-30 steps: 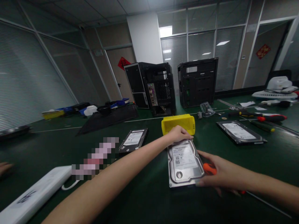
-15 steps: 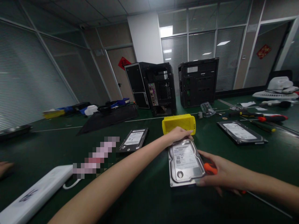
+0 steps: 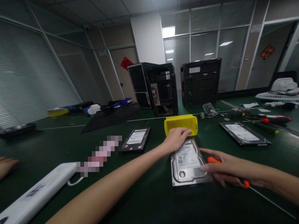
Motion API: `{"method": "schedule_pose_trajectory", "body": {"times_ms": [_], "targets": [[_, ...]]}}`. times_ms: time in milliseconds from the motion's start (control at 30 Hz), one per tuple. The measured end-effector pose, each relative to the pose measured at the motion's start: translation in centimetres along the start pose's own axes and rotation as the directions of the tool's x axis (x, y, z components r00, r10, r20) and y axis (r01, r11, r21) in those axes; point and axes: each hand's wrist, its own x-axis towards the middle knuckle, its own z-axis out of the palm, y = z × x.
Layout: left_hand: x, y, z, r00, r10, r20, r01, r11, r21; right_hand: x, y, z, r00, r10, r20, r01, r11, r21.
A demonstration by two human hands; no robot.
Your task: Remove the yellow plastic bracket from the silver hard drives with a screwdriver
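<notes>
A silver hard drive (image 3: 188, 162) lies label up on the green table in front of me. My left hand (image 3: 175, 139) rests curled over its far left corner, fingers closed on the edge. My right hand (image 3: 224, 169) lies along the drive's right side with an orange-handled screwdriver (image 3: 244, 184) under the palm, fingers stretched toward the drive. A yellow plastic bin (image 3: 181, 123) stands just behind the drive.
Two more hard drives (image 3: 136, 139) (image 3: 244, 133) lie left and right. Two black computer cases (image 3: 154, 87) (image 3: 200, 81) stand at the back. A white power strip (image 3: 37, 194) lies near left, tools (image 3: 275, 119) far right. Another person's hand (image 3: 6, 165) shows at the left edge.
The view shifted slightly. My right hand slid a little further right along the drive, showing more of the orange handle. My left hand stays on the far corner.
</notes>
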Motion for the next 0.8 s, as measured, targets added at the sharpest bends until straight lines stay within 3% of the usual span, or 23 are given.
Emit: {"method": "schedule_pose_trajectory", "body": {"times_ms": [100,233,433,567,667,800], "targets": [[-2.2,0.3,-1.3,0.974,0.128,-0.189,-0.141,0.988,-0.057,0.2,-0.1,-0.6,0.998,-0.050,0.044,0.046,0.994,0.095],[-4.6,-0.9,-2.5,0.960,0.039,-0.278,-0.064,0.995,-0.080,0.3,-0.2,-0.8,0.992,-0.101,0.082,0.084,0.980,0.180],[-6.6,-3.9,-1.9,0.956,-0.156,-0.248,0.089,0.961,-0.261,0.6,0.7,-1.8,0.990,-0.111,0.091,0.061,0.899,0.433],[-6.6,-4.9,-1.7,0.962,-0.194,-0.193,0.127,0.941,-0.314,0.5,-0.1,-3.3,0.970,-0.242,-0.001,0.199,0.796,0.572],[-6.4,-4.7,-2.0,0.974,-0.179,-0.142,0.135,0.953,-0.272,0.3,-3.3,-4.6,0.906,-0.406,-0.116,0.399,0.734,0.549],[-6.6,-3.8,-2.2,0.976,-0.176,-0.129,0.145,0.965,-0.218,0.8,-8.7,-5.9,0.727,-0.632,-0.269,0.687,0.655,0.315]]}}
